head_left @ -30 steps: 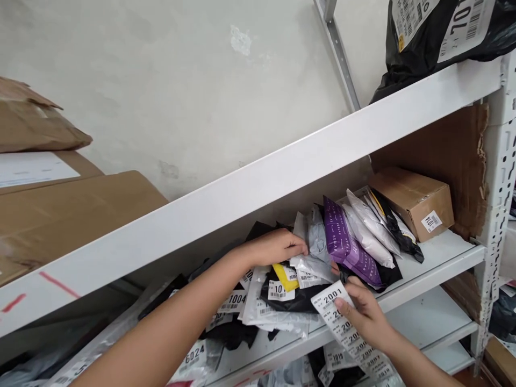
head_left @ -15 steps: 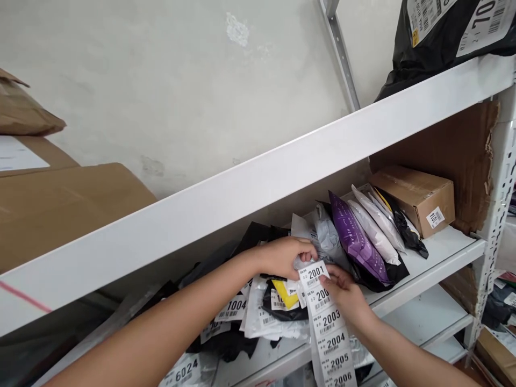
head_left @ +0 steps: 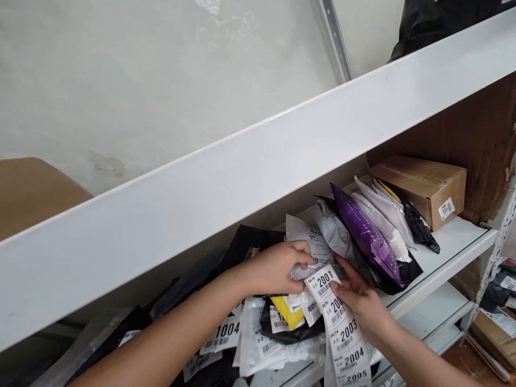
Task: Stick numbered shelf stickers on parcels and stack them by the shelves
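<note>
The label strip (head_left: 342, 328) hangs before the shelf (head_left: 443, 272), pinched between thumb and fingers of the right hand (head_left: 362, 301). Its long axis slants down and rightward, the top end pointing toward the left hand (head_left: 284, 264), whose fingers grip a pale packet (head_left: 306, 235). Strip numbers read 2001, 2003, 2004 and 2005; a sticker (head_left: 223, 334) at lower left reads 1004; a purple mailer (head_left: 365, 231) bears white lettering.

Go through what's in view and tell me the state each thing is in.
Left hand: fingers bent, holding the pale plastic bag.
Pale plastic bag: partly hidden by the hand.
Right hand: pinching the label strip.
Label strip: hanging down, 2001 uppermost.
Purple package: tilted, among other packages.
Cardboard box labelled 1014: closed, on the shelf.
</note>
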Demonstrator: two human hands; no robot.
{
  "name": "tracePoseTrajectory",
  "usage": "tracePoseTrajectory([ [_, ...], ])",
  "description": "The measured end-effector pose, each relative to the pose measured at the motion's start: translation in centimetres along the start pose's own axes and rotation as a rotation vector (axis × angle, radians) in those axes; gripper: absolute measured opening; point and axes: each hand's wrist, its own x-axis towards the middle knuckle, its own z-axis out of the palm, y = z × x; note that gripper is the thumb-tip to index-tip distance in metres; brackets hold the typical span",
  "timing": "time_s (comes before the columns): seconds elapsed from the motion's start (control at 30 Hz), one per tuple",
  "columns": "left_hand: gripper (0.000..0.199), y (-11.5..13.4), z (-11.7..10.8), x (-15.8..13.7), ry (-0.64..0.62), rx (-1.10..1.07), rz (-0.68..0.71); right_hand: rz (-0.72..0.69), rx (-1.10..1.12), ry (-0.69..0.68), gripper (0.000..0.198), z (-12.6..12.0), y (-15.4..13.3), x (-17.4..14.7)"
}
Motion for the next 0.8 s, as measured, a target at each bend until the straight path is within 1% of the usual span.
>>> tracePoseTrajectory([
  [0.13, 0.033, 0.1, 0.2, -0.4, 0.002, -0.02, 0.007, 0.009, 0.026, -0.007, 0.133, 0.2, -0.4, -0.2],
  [0.23, 0.028, -0.1, 0.4, -0.6, -0.002, -0.024, 0.012, 0.021, 0.033, 0.014, 0.128, 0.2, -0.6, -0.2],
  [0.3, 0.025, -0.2, 0.7, -0.7, 0.001, -0.019, 0.012, 0.021, 0.036, 0.043, 0.12, 0.1, -0.7, -0.3],
  [0.47, 0.023, -0.3, 1.2, -1.2, 0.014, 0.014, 0.014, 0.006, 0.062, 0.092, 0.09, -0.3, -0.6, -0.2],
  [0.53, 0.024, -0.3, 1.2, -1.3, 0.015, 0.005, 0.009, 0.004, 0.069, 0.092, 0.085, -0.3, -0.7, -0.2],
  [0.8, 0.023, -0.4, 1.4, -1.3, 0.025, -0.008, 0.009, -0.015, 0.04, 0.097, 0.084, 0.0, -0.9, -0.3],
])
